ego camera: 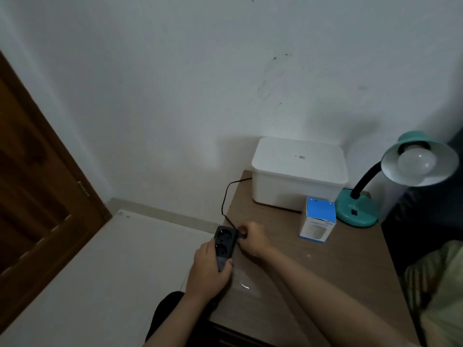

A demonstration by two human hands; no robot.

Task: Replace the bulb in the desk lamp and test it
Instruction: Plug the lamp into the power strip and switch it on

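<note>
The plug [241, 232] sits low and centre in the frame, right at the upper right edge of the black power strip [224, 246], and the right hand [253, 240] is pinching it, fingers curled around the small dark body. Its thin black cord [225, 196] loops up and away toward the upper right, passing behind the white lidded box [298, 174]. Whether the pins are already partly in a socket, I cannot tell; the fingers cover that spot.

The strip's long axis runs from lower centre up toward the top of the frame, slightly tilted, with two round sockets facing up. The left hand [208, 269] grips its lower end, fingers wrapped around the body, holding it off the left edge of the wooden table [325, 271]. So the plug lies just to the right of the upper socket, and the right hand is plainly the nearer one; my read is that the coming move is a short push of the plug into that socket while the left hand braces.

Further out, to the right: the teal desk lamp [358, 211] stands at the table's far right, shade tipped toward us, a white bulb [416, 162] seated inside and unlit. A blue and white carton [318, 220] stands between lamp base and hands.
</note>
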